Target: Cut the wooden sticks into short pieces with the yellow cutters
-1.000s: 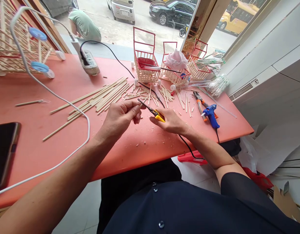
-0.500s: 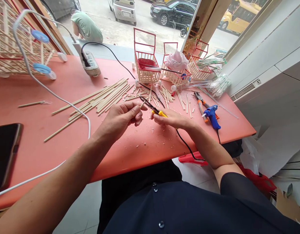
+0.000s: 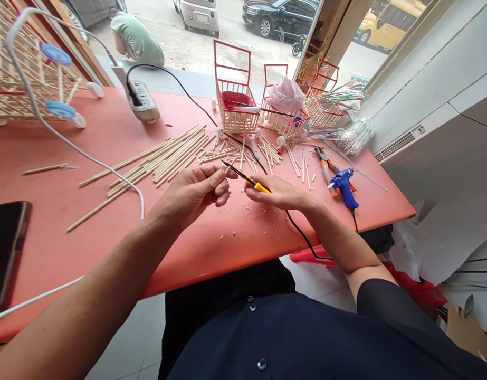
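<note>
My left hand [image 3: 206, 190] is closed in a pinch on a short wooden stick [image 3: 228, 170], with only its end showing past the fingertips. My right hand [image 3: 277, 192] is wrapped round the yellow handles of dark-jawed long-nose pliers [image 3: 239, 172]. The pliers' narrow jaws point left and lie across the stick's end, close to my left fingertips. I cannot tell whether they grip it. Beneath both hands is the pink tabletop [image 3: 211, 243], strewn with pale crumbs. Long wooden sticks [image 3: 175, 155] lie behind my left hand, and short cut sticks [image 3: 270, 151] behind the pliers.
Small stick-built carts [image 3: 237, 121] with red rims stand along the back. A blue glue gun [image 3: 346, 190] and orange-grey pliers [image 3: 324, 163] lie at right. A power strip [image 3: 144, 105], a white cable [image 3: 88, 153] and a phone [image 3: 6, 248] are at left. A larger cart [image 3: 25, 79] stands far left.
The pliers have turned, and their jaws now look closer together and lie over the stick's end. Both hands stay nearly in place. The view has shifted slightly.
</note>
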`<move>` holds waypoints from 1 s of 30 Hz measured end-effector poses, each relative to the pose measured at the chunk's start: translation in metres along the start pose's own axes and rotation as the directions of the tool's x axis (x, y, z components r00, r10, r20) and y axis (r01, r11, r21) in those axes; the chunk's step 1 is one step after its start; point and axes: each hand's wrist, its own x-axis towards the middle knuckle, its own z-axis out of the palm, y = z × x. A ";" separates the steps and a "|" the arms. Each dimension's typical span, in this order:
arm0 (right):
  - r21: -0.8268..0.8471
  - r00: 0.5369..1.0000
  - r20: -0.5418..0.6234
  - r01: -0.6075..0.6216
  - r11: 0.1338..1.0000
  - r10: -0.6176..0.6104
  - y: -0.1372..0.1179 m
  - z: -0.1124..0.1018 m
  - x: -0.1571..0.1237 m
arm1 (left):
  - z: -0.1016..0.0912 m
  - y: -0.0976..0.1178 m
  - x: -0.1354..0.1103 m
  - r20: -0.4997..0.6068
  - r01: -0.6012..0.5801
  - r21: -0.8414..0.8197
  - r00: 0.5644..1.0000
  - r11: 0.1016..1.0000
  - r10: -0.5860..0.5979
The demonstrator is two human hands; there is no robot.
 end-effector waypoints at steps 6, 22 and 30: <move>-0.009 1.000 -0.029 0.006 1.000 -0.006 0.000 0.002 -0.002 | 0.000 -0.001 0.000 0.024 0.007 0.006 1.000 1.000 -0.007; 0.017 0.986 -0.158 0.057 0.998 -0.053 0.002 0.015 -0.006 | 0.005 -0.001 -0.001 0.022 -0.053 0.065 0.998 0.997 0.051; 0.326 0.985 -0.172 0.062 0.943 -0.005 0.004 0.014 -0.002 | 0.002 -0.002 0.001 0.013 -0.102 0.083 0.995 0.991 0.101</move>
